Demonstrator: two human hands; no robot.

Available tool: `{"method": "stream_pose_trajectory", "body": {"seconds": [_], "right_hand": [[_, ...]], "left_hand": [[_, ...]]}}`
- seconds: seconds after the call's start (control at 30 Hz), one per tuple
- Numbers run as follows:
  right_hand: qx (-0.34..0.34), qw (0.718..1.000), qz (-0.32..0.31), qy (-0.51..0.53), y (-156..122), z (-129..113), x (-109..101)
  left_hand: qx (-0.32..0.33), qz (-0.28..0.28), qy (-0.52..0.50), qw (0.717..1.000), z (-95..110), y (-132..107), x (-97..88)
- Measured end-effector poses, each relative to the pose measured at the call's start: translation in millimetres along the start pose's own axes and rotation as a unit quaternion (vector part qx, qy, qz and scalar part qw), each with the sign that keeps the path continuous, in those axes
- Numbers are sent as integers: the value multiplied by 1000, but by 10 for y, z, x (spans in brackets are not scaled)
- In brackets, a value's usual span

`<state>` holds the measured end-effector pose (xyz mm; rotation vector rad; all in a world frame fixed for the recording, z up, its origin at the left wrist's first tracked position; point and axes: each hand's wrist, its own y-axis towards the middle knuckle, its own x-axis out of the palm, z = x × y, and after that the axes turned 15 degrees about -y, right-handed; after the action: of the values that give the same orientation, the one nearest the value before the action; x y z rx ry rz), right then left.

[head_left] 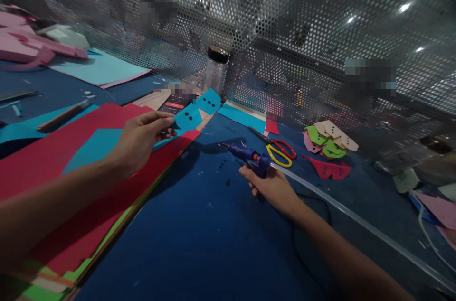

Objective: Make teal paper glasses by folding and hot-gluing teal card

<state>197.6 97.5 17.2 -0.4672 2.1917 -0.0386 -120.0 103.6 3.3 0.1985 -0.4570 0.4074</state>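
Between the thumb and fingers of my left hand [144, 137] is a blue paper cutout [190, 118] with small black squares stuck on its two lobes. It is held above a stack of coloured paper [142, 196], red on top. My right hand [269, 187] grips a blue glue gun [247, 155] by its handle, the nozzle pointing left toward the cutout but apart from it. A long clear glue stick [342, 206] sticks out of the gun's back. Several small black squares [223, 163] lie on the blue table below the nozzle.
Scissors [280, 151] with red and yellow handles lie just behind the glue gun. Finished-looking paper cutouts [327, 139] are piled to the right, beside a red cutout [329, 168]. A lidded clear bottle [215, 70] stands against the perforated metal screen [285, 73]. A black cord [326, 206] trails under my right arm.
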Motion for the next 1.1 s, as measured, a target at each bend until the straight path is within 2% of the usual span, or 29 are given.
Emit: {"method": "stream_pose_trajectory", "body": {"seconds": [0.2,0.43,0.7,0.9,1.1], "right_hand": [[-11,999,9,41,-12,-22,16],[-41,994,-23,99,-48,-67,22],[-49,990,-21,133,-104,-75,71],[-91,990,-1,110,-135,-36,127],[-137,990,6,30,-205,-93,107]], "left_hand": [[1,-18,15,1000,-19,-21,-10],[0,-38,39,999,-28,-54,2],[-3,-80,81,993,-41,-168,48],[-33,-112,112,987,28,-293,130],[-18,-129,150,980,45,-342,166]]}}
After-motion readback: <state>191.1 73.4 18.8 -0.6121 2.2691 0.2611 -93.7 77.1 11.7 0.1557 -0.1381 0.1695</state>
